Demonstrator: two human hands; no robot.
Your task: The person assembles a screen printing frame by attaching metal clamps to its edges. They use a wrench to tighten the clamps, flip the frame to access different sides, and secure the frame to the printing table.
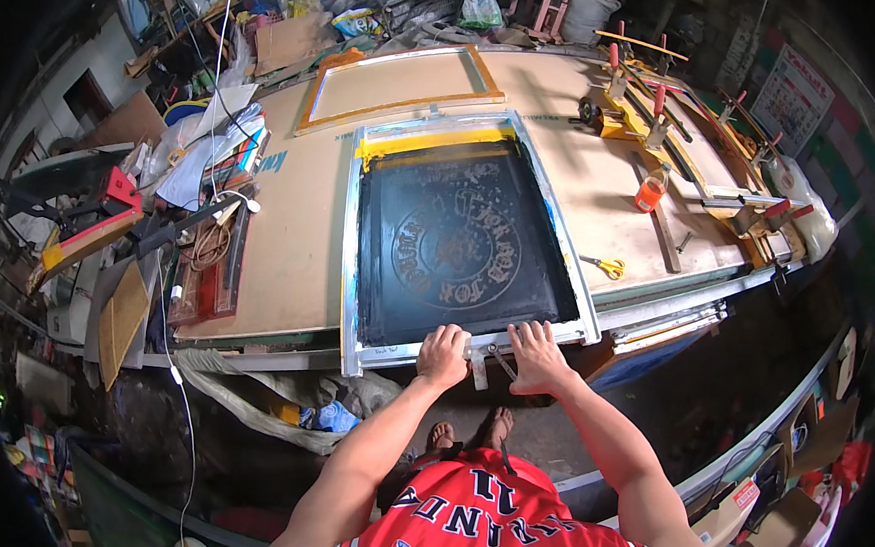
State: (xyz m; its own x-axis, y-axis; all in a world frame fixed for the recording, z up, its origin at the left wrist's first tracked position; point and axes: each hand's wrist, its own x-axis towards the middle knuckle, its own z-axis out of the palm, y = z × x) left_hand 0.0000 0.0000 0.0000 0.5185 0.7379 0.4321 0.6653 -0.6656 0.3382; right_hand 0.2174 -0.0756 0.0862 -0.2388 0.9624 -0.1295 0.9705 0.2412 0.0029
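Note:
A metal-edged screen printing frame lies in front of me, with yellow tape along its far end. Its dark mesh carries a ring-shaped design with lettering. My left hand is closed over the near rail, left of centre, its fingers curled. Right of centre, my right hand grips the same rail, fingers over the top and thumb lower down. Between my hands, a small metal fitting hangs at the rail; its exact form is hard to make out.
Beyond lies a bare wooden frame on the board-topped table. To the right are yellow-handled scissors, a bottle of orange liquid and a clamp rig. Clutter and a red-black tool crowd the left side.

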